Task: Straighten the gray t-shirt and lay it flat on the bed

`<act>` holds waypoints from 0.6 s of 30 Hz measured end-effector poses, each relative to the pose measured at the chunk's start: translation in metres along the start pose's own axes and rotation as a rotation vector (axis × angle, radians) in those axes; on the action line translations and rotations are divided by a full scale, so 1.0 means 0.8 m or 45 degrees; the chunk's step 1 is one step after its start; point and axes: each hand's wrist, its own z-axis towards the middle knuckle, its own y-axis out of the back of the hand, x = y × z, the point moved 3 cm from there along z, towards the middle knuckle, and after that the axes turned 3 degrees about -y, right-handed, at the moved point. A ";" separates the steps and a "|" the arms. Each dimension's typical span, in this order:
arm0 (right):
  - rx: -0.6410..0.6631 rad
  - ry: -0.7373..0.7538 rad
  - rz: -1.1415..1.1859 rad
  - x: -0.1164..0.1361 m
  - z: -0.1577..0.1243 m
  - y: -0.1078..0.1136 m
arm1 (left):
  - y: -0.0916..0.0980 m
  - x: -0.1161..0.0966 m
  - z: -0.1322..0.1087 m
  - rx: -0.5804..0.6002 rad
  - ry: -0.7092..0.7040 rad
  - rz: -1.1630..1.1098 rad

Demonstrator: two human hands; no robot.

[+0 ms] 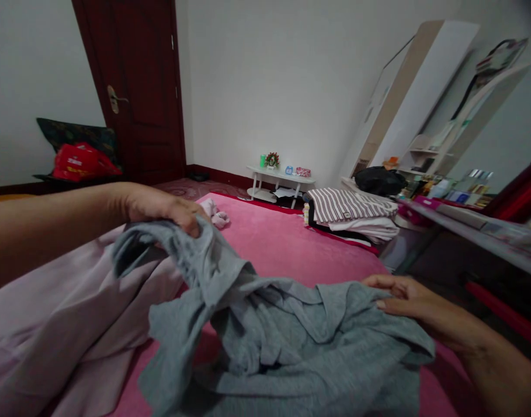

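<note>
A crumpled grey knit garment (274,341) lies bunched on the pink bed cover (291,243) right in front of me. My left hand (161,207) is closed on one end of it, lifted up at the left. At the right, my right hand (400,292) pinches the garment's other edge, low over the bed. A pale lilac garment (61,313) is spread under my left forearm.
A folded stack topped by a striped piece (352,211) sits at the bed's far right corner. Small pink socks (215,214) lie beyond my left hand. Further back are a low white table (278,179), a dark red door (139,87), a red bag (80,162) and a cluttered shelf (465,197).
</note>
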 end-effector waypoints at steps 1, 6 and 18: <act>-0.067 0.040 -0.088 0.017 0.020 0.002 | 0.016 -0.008 0.016 -0.185 -0.061 0.058; -0.924 0.532 -0.404 0.103 0.121 0.021 | 0.090 -0.042 0.105 -1.321 -0.357 0.356; -0.362 0.278 -1.872 -0.026 0.049 -0.136 | -0.125 0.051 0.137 -0.506 -0.653 1.028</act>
